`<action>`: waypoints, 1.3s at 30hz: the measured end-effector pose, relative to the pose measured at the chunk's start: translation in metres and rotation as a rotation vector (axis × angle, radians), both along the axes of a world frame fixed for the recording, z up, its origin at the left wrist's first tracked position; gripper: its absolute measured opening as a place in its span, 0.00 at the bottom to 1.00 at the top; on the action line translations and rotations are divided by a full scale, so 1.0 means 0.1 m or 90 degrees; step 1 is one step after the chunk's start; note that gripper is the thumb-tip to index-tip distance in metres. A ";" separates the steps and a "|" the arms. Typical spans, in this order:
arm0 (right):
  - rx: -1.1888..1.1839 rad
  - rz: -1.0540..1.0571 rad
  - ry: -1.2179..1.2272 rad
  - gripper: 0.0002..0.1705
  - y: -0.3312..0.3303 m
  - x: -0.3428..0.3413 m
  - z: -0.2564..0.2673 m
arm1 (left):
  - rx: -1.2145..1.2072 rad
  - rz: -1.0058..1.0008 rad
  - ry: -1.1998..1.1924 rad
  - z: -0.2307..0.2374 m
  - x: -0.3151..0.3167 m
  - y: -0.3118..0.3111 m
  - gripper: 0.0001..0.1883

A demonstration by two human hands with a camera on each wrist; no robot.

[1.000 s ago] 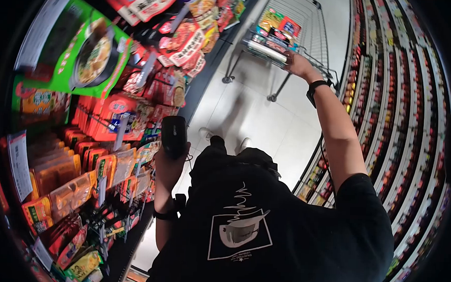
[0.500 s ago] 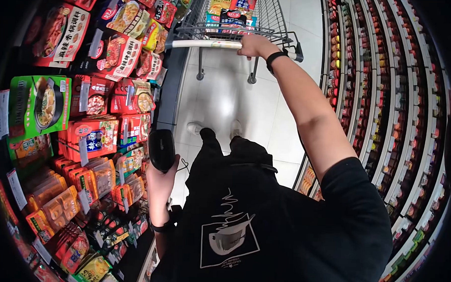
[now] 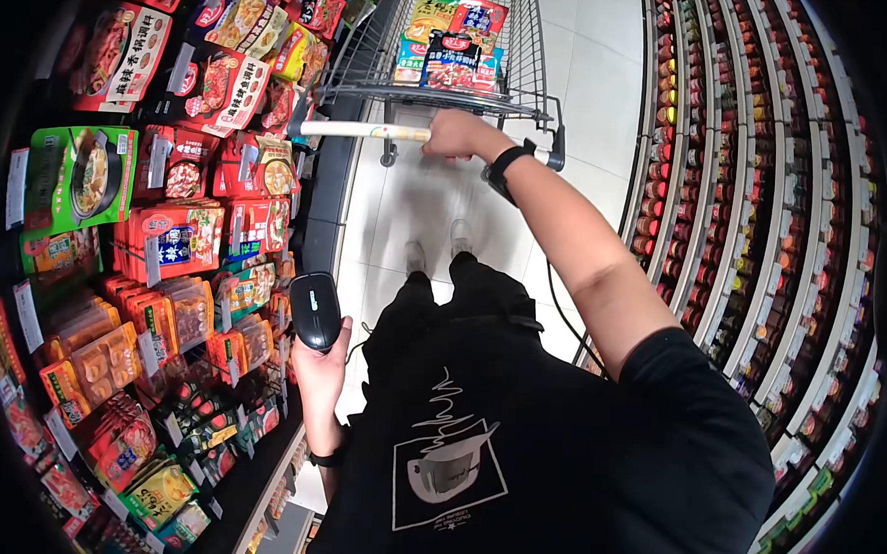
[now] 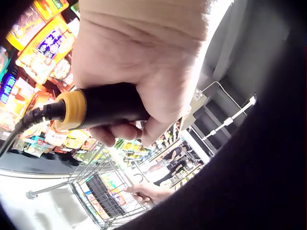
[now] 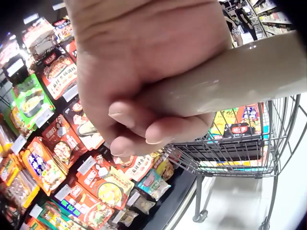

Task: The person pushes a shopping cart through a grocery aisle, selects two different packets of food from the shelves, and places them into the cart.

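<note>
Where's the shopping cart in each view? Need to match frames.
Head: shopping cart at top centre.
Left wrist: cart at the bottom, left of centre, seen small below the left hand.
Right wrist: cart at lower right, partly cut off by the frame edge.
Shared landmark: the right hand on the cart's handle, visible in all three.
</note>
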State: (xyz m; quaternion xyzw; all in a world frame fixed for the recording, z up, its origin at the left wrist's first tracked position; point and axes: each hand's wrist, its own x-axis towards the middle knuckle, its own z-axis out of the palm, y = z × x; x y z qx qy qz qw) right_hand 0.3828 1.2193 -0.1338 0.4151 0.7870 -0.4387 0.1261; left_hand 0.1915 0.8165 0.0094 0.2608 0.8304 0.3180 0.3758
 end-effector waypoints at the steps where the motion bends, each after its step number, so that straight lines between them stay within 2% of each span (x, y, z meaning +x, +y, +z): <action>1: 0.017 0.002 0.001 0.25 -0.12 0.00 0.00 | 0.010 -0.011 0.003 0.01 0.00 0.02 0.11; 5: 0.000 -0.025 0.004 0.22 -0.55 -0.01 0.00 | 0.050 -0.053 0.005 0.05 0.00 0.06 0.12; 9: 0.058 -0.049 0.028 0.15 -1.00 -0.08 0.02 | 0.047 -0.080 0.031 0.03 -0.11 -0.11 0.13; 12: 0.074 -0.074 0.023 0.16 -1.28 -0.14 -0.01 | 0.064 -0.112 0.054 -0.06 -0.29 -0.39 0.14; 15: 0.193 -0.079 -0.004 0.18 -1.56 -0.21 -0.07 | 0.096 -0.114 0.022 -0.14 -0.51 -0.70 0.17; 16: 0.146 -0.080 -0.064 0.21 -1.60 -0.25 -0.01 | 0.087 -0.115 0.018 -0.13 -0.56 -0.78 0.17; 19: 0.185 -0.081 -0.075 0.22 -1.82 -0.30 0.04 | 0.075 -0.129 0.005 -0.25 -0.79 -1.07 0.19; 22: 0.164 -0.098 -0.116 0.23 -1.98 -0.38 0.09 | 0.104 -0.127 -0.051 -0.31 -0.95 -1.27 0.19; 28: 0.181 -0.101 -0.130 0.22 -2.23 -0.43 0.04 | 0.011 -0.127 -0.073 -0.41 -1.20 -1.60 0.20; 31: 0.205 -0.102 -0.126 0.24 -2.32 -0.45 0.01 | 0.097 -0.137 -0.028 -0.42 -1.16 -1.64 0.15; 35: 0.191 -0.107 -0.126 0.22 -2.41 -0.47 0.06 | 0.080 -0.100 -0.051 -0.39 -1.08 -1.69 0.15; 39: 0.211 -0.086 -0.101 0.23 -2.48 -0.45 0.06 | 0.052 -0.096 -0.091 -0.37 -1.06 -1.70 0.20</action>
